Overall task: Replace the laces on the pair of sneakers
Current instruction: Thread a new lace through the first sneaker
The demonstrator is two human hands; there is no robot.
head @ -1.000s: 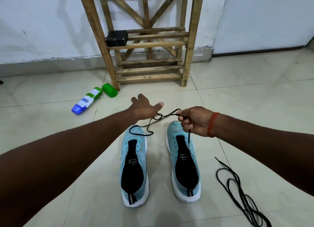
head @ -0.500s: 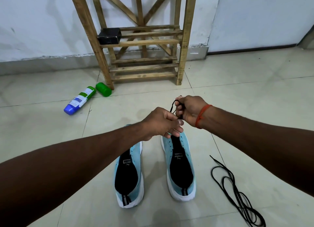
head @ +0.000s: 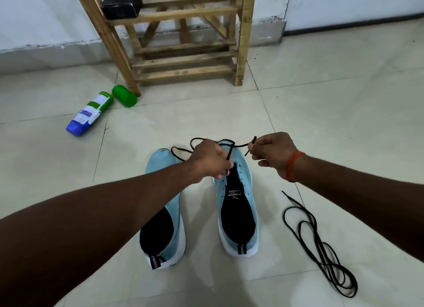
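Hands (head: 210,161) (head: 273,154) pinch one lace (head: 238,145) over two sneakers (head: 160,162) (head: 246,192); second lace (head: 325,264) lies beside.

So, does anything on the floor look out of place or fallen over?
The bottle lies on its side on the tiles left of the wooden rack, with what looks like its green cap loose beside it. A black lace lies in an untidy tangle right of the sneakers. Nothing looks spilled or damaged.
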